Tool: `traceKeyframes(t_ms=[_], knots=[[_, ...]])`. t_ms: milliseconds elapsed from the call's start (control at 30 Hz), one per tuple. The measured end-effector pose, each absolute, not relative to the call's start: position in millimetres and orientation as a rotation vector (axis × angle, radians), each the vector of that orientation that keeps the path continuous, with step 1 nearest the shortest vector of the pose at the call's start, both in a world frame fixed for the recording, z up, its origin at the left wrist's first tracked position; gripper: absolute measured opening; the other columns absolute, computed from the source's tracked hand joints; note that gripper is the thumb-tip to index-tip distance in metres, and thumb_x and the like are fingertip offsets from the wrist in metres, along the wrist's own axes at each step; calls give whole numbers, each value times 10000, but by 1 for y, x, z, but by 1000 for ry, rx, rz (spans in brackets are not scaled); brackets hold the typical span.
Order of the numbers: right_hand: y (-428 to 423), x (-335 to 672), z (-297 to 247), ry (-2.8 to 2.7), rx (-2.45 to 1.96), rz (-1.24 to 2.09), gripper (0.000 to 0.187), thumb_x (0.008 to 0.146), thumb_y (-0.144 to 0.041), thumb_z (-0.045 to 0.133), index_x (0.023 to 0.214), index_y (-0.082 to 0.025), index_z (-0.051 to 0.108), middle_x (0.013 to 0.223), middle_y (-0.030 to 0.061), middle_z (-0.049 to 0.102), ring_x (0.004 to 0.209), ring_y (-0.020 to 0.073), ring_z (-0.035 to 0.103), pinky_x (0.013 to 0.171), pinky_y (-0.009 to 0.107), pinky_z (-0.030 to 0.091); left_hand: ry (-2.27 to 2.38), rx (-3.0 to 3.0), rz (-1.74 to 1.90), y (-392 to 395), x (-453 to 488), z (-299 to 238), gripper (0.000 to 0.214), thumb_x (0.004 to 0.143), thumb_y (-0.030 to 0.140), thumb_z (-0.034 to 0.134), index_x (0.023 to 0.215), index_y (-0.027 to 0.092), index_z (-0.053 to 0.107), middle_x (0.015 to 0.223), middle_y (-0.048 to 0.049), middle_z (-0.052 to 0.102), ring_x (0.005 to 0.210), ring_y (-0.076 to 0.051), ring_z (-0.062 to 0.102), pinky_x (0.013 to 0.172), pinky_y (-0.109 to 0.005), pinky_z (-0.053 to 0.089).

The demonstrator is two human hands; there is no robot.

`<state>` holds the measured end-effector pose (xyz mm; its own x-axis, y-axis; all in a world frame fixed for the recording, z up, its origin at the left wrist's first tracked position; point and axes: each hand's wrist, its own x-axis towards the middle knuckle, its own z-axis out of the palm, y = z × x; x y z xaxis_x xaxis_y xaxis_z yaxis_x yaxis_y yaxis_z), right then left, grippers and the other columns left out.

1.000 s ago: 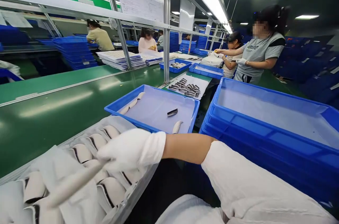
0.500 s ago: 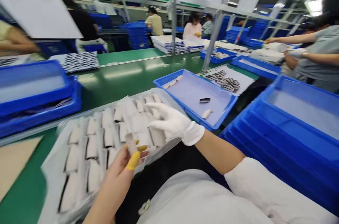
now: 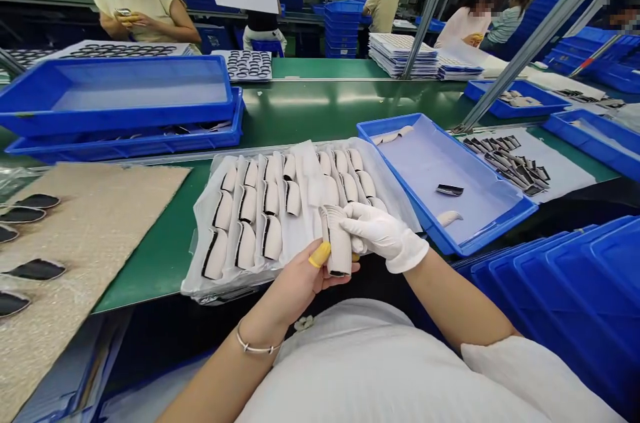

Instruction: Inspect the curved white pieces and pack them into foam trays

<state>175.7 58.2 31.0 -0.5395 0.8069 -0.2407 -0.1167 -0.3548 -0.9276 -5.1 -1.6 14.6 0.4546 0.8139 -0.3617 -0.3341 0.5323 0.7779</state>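
A curved, off-white ribbed piece (image 3: 340, 243) with a dark inner side is held between my two hands, in front of my body. My left hand (image 3: 313, 269), with yellow finger covers, grips its lower part. From the right, my white-gloved right hand (image 3: 383, 233) pinches its upper edge between thumb and fingers. Just beyond them, a lined tray (image 3: 295, 236) carries rows of similar curved pieces (image 3: 271, 236), light outside with dark edges. Some pieces in its right part are hidden behind my right hand.
Right of the lined tray, a blue tray (image 3: 500, 193) contains a few loose pieces. Dark pieces (image 3: 515, 159) lie on white paper beyond it. Blue trays (image 3: 565, 289) are stacked at right, others (image 3: 120, 116) at left. Dark ovals lie on a tan board (image 3: 110, 209). Co-workers sit across the bench.
My view has swung left and steadied. My right hand, earlier open above the lined tray, now grips the piece that my left hand was holding.
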Motion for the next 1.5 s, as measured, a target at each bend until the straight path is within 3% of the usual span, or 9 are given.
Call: traceKeyframes(t_ms=[267,400,600,867,1033,1200,1300,1400,1500], knots=[[59,177,25,-1194,-934,1996,403,794,-519,754,845,-183,538,496,-74,525,404,63,413,404,166,313,810,678,772,0,-4,17,552,820,620,684,1129,164,646,1087,-123,729,1015,-282,708,858,-386,572],[59,179,21,-1218,-907,2001,400,801,-515,748,864,-180,539,515,-68,532,439,69,453,447,174,369,835,693,781,1,-4,14,560,801,616,710,1130,168,640,1031,-111,734,958,-267,723,818,-356,581],[58,178,36,-1476,-1125,1689,364,862,-490,685,1009,-180,563,614,-57,545,507,77,502,464,176,402,852,778,771,2,-5,3,475,866,585,651,1121,186,628,975,-71,728,895,-231,723,803,-344,573],[54,174,43,-1516,-1212,1600,306,871,-446,658,954,-174,545,624,-56,520,535,84,496,498,197,414,844,821,731,0,-5,-1,483,900,594,593,1190,208,597,1066,-89,716,957,-252,715,844,-375,555],[54,174,38,-1564,-1177,1571,322,883,-482,636,947,-184,534,711,-41,540,581,95,510,533,222,432,836,867,730,0,-6,-2,526,867,614,623,1164,181,590,1027,-92,707,894,-259,721,811,-381,554],[55,172,42,-1905,-1286,1177,343,927,-499,552,809,-179,517,725,-13,531,659,128,504,609,270,407,925,1000,744,4,-3,-3,536,842,631,637,1103,166,588,875,-49,690,759,-223,697,702,-347,548],[58,172,45,-2092,-1242,1015,356,959,-456,510,738,-177,507,725,2,542,703,143,508,679,296,399,981,1051,753,5,-1,-2,548,821,613,678,1124,165,594,889,-48,700,775,-217,691,708,-341,556],[60,173,42,-1931,-1130,1194,337,977,-454,488,793,-178,547,738,0,562,694,132,525,661,277,412,948,966,787,4,-3,0,598,797,648,684,1137,161,616,885,-57,724,763,-222,715,703,-333,574],[61,172,31,-1503,-1040,1514,377,929,-563,553,857,-192,560,655,-36,501,552,99,455,521,235,377,726,706,753,1,-3,-2,638,839,709,570,1085,131,682,928,-104,758,799,-223,743,731,-312,598]])
